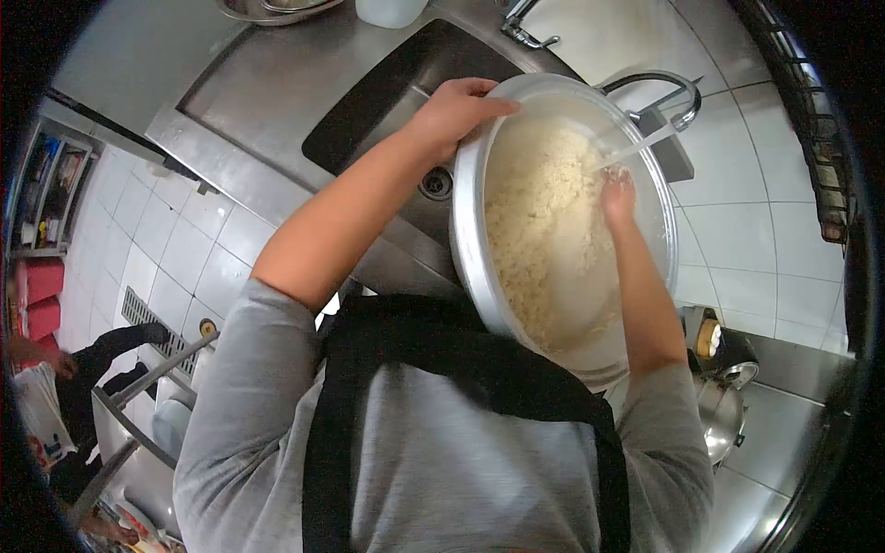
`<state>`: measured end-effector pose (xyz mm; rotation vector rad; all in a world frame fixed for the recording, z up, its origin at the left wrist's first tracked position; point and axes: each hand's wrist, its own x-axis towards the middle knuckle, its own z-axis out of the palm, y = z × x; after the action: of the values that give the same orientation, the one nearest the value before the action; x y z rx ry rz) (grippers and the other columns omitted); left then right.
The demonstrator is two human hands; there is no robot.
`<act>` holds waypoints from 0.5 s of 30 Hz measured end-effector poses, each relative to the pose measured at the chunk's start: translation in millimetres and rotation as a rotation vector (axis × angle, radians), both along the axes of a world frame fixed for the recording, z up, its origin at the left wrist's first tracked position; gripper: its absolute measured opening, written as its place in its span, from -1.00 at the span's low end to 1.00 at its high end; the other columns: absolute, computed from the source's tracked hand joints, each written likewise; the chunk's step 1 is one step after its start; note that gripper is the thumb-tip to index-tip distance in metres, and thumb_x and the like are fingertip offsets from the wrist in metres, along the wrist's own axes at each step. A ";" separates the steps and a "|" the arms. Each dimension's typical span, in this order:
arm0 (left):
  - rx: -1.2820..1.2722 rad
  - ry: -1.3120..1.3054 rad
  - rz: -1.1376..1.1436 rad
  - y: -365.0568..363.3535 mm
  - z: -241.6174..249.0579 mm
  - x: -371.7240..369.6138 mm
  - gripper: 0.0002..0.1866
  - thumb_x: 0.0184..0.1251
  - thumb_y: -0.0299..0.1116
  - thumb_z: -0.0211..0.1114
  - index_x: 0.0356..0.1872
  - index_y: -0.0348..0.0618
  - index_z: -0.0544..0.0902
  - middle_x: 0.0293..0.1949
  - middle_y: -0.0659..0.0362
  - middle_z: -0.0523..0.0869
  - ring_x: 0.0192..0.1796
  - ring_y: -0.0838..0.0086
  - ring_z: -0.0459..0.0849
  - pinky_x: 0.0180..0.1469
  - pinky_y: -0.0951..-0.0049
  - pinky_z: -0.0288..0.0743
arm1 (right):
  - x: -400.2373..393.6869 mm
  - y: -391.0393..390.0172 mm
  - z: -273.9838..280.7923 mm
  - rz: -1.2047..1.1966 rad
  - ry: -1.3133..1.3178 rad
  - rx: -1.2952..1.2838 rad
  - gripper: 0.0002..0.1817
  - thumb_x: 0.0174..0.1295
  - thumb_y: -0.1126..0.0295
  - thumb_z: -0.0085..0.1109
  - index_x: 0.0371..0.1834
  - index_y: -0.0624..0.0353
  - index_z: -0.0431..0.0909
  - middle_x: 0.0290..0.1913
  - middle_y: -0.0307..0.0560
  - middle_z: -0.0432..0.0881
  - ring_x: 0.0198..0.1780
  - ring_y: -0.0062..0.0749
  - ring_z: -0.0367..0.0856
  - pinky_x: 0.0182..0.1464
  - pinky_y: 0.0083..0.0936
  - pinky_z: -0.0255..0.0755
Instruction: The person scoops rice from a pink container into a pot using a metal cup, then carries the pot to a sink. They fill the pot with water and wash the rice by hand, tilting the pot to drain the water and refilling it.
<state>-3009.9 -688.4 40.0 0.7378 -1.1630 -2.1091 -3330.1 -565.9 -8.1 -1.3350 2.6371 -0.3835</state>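
A large, round metal pot is tilted over the sink, its mouth facing me. Inside lies a thick heap of pale, grainy food that looks like rice, with cloudy water beside it. My left hand grips the pot's upper left rim. Down inside the pot, my right hand is at the right edge of the heap, pale grains about its fingertips. A stream of water from the curved faucet runs in right by those fingers and blurs them.
A second tap stands at the back of the steel counter. A metal bowl and a whitish container sit at its far edge. Steel pots are at the right. Another person is at the lower left, near a metal-framed cart.
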 end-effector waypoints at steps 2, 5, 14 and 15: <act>-0.039 0.037 0.034 21.4 -1.5 2.6 -0.33 -0.08 -0.51 0.30 0.17 -0.23 0.31 0.00 0.02 0.50 -0.02 0.33 0.52 0.02 0.41 0.42 | -5.5 -19.1 2.9 0.068 0.027 0.063 -0.29 0.16 -0.03 -0.07 0.16 0.42 0.24 0.17 0.31 0.29 0.23 0.01 0.25 0.26 -0.32 0.09; -0.130 0.060 0.012 32.5 4.8 7.7 -0.22 -0.12 -0.58 0.27 0.25 -0.21 0.18 0.11 0.01 0.42 0.12 0.28 0.41 0.14 0.36 0.31 | 18.2 -55.3 -10.9 0.108 0.149 0.063 -0.25 0.08 -0.13 -0.04 0.08 0.40 0.35 0.07 0.33 0.41 0.14 0.01 0.37 0.18 -0.27 0.20; -0.206 0.031 0.119 24.9 -15.4 -5.7 -0.20 -0.25 -0.62 0.24 0.22 -0.28 0.22 0.05 0.00 0.48 0.12 0.28 0.42 0.17 0.41 0.26 | 87.9 36.3 6.5 0.712 -0.212 0.337 -0.16 -0.36 0.31 0.42 0.12 0.35 0.30 0.29 0.14 0.13 0.31 -0.07 0.09 0.32 -0.28 0.03; -0.174 0.059 0.123 26.4 -12.9 -2.6 -0.21 -0.26 -0.61 0.24 0.20 -0.29 0.24 0.04 0.00 0.49 0.10 0.28 0.43 0.16 0.41 0.27 | 67.9 56.4 0.3 0.788 -0.056 0.374 -0.12 -0.37 0.27 0.44 0.13 0.36 0.30 0.32 0.13 0.06 0.32 -0.04 0.05 0.32 -0.24 0.01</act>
<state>-3012.5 -661.9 27.1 0.6452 -1.2188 -1.8893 -3262.2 -509.4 -7.9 -1.9933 1.7907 0.1711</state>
